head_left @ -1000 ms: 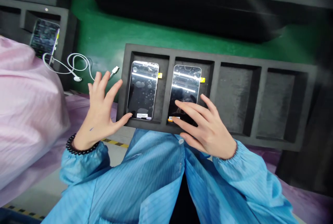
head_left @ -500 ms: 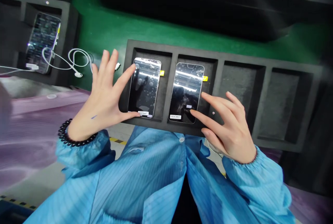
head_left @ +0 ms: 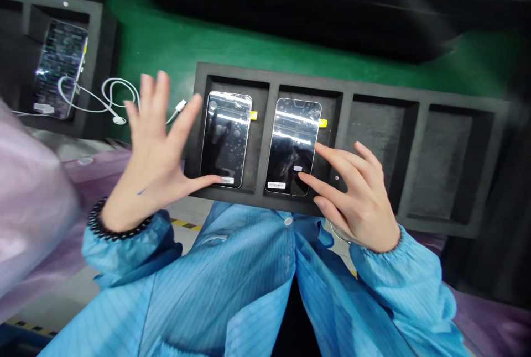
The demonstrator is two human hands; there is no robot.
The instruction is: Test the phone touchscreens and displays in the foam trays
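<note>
Two smartphones lie face up in the left compartments of a black foam tray (head_left: 347, 147). Over the lower left corner of the left phone (head_left: 226, 141) reaches the thumb of my left hand (head_left: 151, 152), its fingers spread wide. The right phone (head_left: 292, 144) has dark glass, a white label near its bottom and a small pale patch on the screen. My right hand (head_left: 357, 197) has its fingers apart, two fingertips at that phone's right edge and lower screen. Yellow tags stick out at the right side of both phones.
White earphones (head_left: 119, 120) with a coiled cable and a plug (head_left: 180, 105) lie on the green mat (head_left: 157, 42) at the left. Another phone (head_left: 62, 67) sits in a second foam tray (head_left: 97, 64). A person's pink sleeve (head_left: 33, 197) is at the left edge.
My left hand has moved left, its index finger lifting away from the left phone's top edge. My right hand stays by the right phone. The pink sleeve has come further into view.
</note>
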